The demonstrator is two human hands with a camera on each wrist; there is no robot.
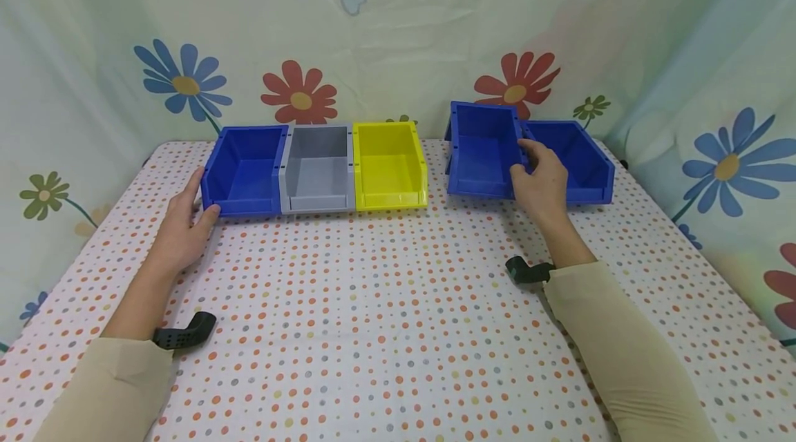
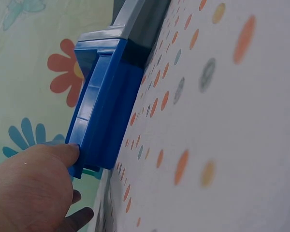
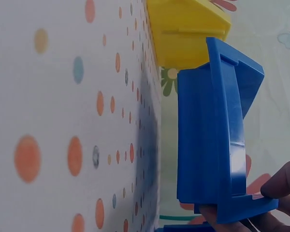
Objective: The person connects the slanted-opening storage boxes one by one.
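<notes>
My right hand (image 1: 542,176) pinches the right side wall of a blue bin (image 1: 481,159). That bin hangs raised off the tablecloth, with its shadow below in the right wrist view, where its front lip (image 3: 237,159) faces the camera. At the left end of a row, my left hand (image 1: 183,224) touches another blue bin (image 1: 245,207): thumb at the front corner, fingers stretched along the outer side. A grey bin (image 1: 317,204) and a yellow bin (image 1: 390,200) stand side by side next to it.
A further blue bin (image 1: 575,195) stands to the right of the raised one, partly behind my right hand. The dotted tablecloth (image 1: 348,331) covers the table. A flowered curtain (image 1: 410,34) hangs close behind the bins. Each wrist wears a black camera mount (image 1: 186,333).
</notes>
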